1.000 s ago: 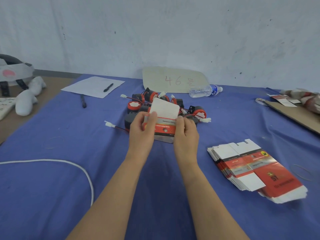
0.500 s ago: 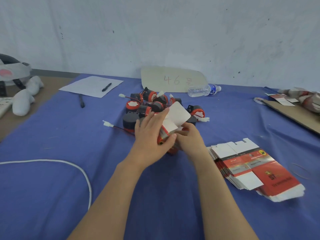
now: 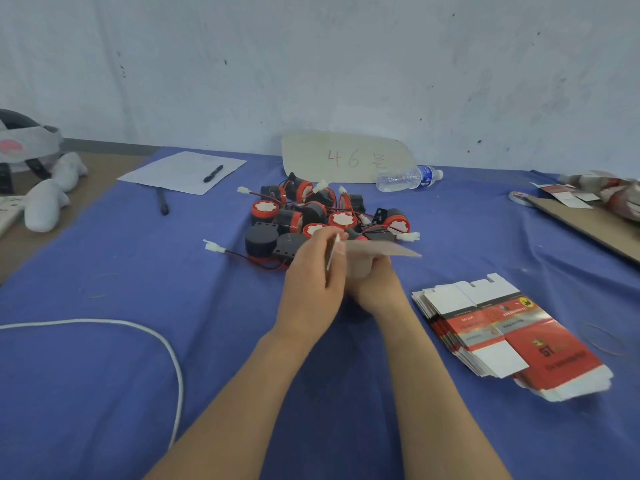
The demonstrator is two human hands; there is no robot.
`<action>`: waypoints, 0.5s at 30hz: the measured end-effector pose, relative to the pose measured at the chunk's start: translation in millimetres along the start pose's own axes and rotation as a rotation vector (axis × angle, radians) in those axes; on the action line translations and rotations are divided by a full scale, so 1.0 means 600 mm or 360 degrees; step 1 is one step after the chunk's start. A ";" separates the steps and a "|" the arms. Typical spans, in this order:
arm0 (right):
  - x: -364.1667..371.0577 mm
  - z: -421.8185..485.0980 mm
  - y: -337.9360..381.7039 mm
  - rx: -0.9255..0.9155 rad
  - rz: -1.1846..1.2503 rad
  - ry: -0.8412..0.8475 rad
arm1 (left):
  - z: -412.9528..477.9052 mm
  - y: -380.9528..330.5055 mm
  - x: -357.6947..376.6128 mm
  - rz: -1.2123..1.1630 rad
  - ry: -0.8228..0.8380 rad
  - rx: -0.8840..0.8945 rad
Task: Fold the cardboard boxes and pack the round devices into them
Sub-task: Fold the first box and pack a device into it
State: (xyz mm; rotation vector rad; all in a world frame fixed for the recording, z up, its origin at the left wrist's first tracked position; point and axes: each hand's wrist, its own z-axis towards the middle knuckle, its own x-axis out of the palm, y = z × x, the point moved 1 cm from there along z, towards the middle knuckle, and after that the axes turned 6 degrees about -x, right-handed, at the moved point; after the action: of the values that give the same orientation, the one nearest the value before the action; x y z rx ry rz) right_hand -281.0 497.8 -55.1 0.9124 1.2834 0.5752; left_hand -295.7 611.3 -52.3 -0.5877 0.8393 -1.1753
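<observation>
A small cardboard box (image 3: 381, 250) is held between both hands above the blue table (image 3: 104, 271), its pale flap sticking out flat to the right. My left hand (image 3: 313, 278) grips its left side, fingers curled over the top edge. My right hand (image 3: 375, 284) holds it from below, mostly hidden behind the left hand. Just beyond lies a pile of round black and red devices (image 3: 311, 216) with red wires and white plugs. A stack of flat red and white boxes (image 3: 502, 334) lies to the right.
A white cable (image 3: 166, 344) curves over the left of the table. At the back are a paper sheet (image 3: 180, 171) with a pen (image 3: 213, 173), a second pen (image 3: 162, 202), a cardboard sign (image 3: 346, 157) and a plastic bottle (image 3: 408, 177). A brown board (image 3: 588, 220) lies far right.
The box has been turned from upright to lying nearly edge-on, its flap now pointing right. Both hands have drawn close together around it and moved slightly right.
</observation>
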 end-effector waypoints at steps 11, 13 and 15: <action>-0.004 -0.008 0.003 -0.0184 0.0426 -0.0324 | 0.017 -0.002 -0.020 -0.0368 -0.0179 -0.0142; -0.011 -0.009 0.007 -0.0029 0.0871 -0.0434 | 0.026 0.010 -0.030 -0.0592 -0.0347 -0.0477; -0.012 -0.006 0.003 0.0076 0.1230 -0.0505 | 0.034 0.025 -0.034 -0.0882 -0.0411 -0.0784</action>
State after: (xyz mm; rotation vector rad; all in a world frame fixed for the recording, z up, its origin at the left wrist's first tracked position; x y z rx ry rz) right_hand -285.9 494.0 -49.5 1.4833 0.6302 0.9492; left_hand -274.0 634.9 -47.2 -1.4142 0.7644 -1.3492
